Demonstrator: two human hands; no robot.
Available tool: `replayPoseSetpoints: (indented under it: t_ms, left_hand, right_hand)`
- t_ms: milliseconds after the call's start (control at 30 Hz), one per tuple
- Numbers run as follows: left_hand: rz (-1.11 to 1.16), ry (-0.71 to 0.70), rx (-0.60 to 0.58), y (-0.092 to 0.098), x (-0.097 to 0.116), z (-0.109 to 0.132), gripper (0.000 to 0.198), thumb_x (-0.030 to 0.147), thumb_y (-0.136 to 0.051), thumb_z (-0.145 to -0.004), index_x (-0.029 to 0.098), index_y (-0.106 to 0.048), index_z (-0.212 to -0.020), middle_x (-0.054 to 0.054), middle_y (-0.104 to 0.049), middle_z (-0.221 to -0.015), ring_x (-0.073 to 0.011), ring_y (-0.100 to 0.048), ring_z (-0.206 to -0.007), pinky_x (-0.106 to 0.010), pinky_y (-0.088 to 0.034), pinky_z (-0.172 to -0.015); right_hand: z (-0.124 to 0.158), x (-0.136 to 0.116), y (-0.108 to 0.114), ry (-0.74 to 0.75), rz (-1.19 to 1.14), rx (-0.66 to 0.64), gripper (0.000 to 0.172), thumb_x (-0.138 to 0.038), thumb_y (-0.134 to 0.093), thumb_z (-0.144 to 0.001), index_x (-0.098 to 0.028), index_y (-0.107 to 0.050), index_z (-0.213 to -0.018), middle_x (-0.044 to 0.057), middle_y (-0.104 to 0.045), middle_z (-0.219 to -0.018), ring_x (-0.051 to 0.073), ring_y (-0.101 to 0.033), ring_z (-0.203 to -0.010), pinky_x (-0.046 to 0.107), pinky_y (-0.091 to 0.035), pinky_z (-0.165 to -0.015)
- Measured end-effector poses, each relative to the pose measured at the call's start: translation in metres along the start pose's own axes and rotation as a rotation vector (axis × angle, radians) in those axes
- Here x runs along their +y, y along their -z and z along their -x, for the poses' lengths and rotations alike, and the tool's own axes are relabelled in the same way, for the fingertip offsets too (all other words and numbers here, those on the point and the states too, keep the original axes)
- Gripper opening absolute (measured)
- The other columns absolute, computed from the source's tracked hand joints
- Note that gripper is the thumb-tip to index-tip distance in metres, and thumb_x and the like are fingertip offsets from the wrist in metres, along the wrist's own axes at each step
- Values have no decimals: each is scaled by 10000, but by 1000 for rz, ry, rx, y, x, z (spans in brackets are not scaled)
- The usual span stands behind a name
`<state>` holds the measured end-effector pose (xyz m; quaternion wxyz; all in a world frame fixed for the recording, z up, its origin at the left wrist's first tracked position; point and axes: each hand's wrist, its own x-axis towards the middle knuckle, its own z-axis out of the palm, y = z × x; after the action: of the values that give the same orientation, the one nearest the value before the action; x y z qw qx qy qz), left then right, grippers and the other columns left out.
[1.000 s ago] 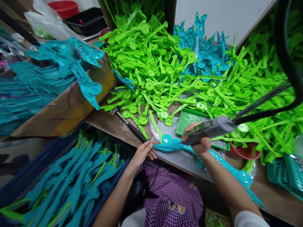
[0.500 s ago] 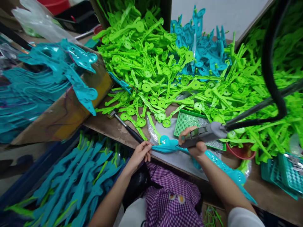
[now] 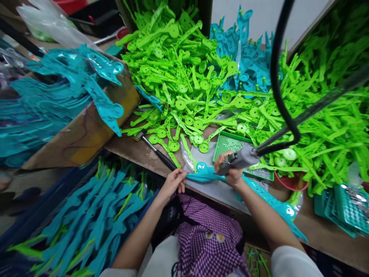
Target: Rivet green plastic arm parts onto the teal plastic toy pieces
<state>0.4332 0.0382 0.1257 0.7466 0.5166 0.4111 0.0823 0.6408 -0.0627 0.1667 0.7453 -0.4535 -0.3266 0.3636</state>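
My left hand (image 3: 173, 181) pinches the near tip of a long turquoise plastic toy part (image 3: 207, 175) that lies across the table's front edge. My right hand (image 3: 230, 169) is wrapped round a grey powered screwdriver (image 3: 239, 158) whose tip points down at the turquoise part near its round end. A black hose and cable (image 3: 276, 84) run from the tool up and out of the top of the view. Under the part lies a pale sheet (image 3: 219, 188).
A big heap of green plastic pieces (image 3: 201, 77) covers the table, with turquoise pieces (image 3: 248, 61) behind. A green mesh tray (image 3: 230, 144) holds screws. A hammer (image 3: 155, 150) lies to the left. A cardboard box (image 3: 80, 127) and a blue crate (image 3: 95, 215) hold turquoise parts.
My right hand with the screwdriver has shifted slightly left along the turquoise part, and the hose has swung left. My left hand keeps its hold on the tip.
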Motion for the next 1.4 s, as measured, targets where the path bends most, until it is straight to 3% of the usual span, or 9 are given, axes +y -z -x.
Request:
replayPoseSetpoints:
  t_ms: [267, 433, 600, 733, 900, 1067, 1200, 1400]
  left_hand:
    - [18, -41, -10, 0, -3, 0, 405, 529, -629, -776, 152, -537, -892, 72, -517, -584, -80, -555, -372, -144, -344, -323]
    - [23, -38, 24, 0, 0, 5, 432, 532, -659, -746, 143, -553, -900, 57, -538, -606, -80, -563, -419, -151, -372, -365]
    - [-42, -89, 103, 15, 3, 17, 432, 532, -661, -757, 141, -588, -925, 32, -576, -638, -86, -572, -484, -174, -419, -436]
    - [-153, -125, 120, 28, 1, 17, 410, 531, -645, -776, 148, -595, -912, 19, -594, -652, -95, -565, -492, -189, -422, -445]
    - [-254, -201, 120, 26, 4, 17, 359, 505, -606, -822, 162, -569, -923, 25, -590, -643, -99, -572, -529, -190, -436, -483]
    - [-284, -134, 113, 23, -2, 28, 380, 520, -655, -768, 164, -547, -845, 30, -582, -580, -104, -557, -487, -194, -422, -463]
    - [-298, -183, 209, 27, -4, 26, 375, 524, -642, -768, 164, -552, -828, 39, -557, -581, -101, -551, -491, -188, -400, -453]
    - [-439, -300, 290, 41, 16, 5, 328, 487, -578, -820, 159, -572, -844, 38, -549, -583, -107, -527, -511, -207, -412, -512]
  right_hand:
    - [0, -1, -10, 40, 17, -5, 521, -675, -710, -555, -214, -541, -730, -21, -562, -496, 145, -517, -402, 277, -417, -379]
    - [-8, -45, -5, 153, -22, 256, 507, -696, -630, -634, -223, -587, -809, -45, -523, -517, 121, -500, -393, 241, -390, -357]
    - [-3, -86, 21, 208, 137, 306, 555, -712, -682, -540, -221, -607, -786, -39, -524, -506, 143, -516, -418, 264, -402, -374]
    - [-2, -77, 39, 185, 133, 469, 524, -673, -686, -551, -203, -584, -760, -55, -506, -484, 120, -485, -368, 244, -373, -343]
    - [-22, -64, 49, 220, 199, 456, 433, -573, -730, -584, -193, -584, -731, -48, -532, -500, 121, -512, -387, 242, -384, -351]
    - [-20, -68, 56, 252, 153, 512, 444, -563, -736, -589, -171, -613, -758, -40, -543, -546, 116, -515, -384, 249, -391, -351]
    - [-18, -62, 51, 261, 145, 413, 464, -563, -741, -593, -164, -622, -797, -26, -564, -564, 129, -541, -421, 259, -415, -382]
    - [-53, -47, 30, 260, 183, 390, 384, -527, -699, -656, -169, -630, -776, -27, -574, -549, 120, -526, -400, 253, -415, -377]
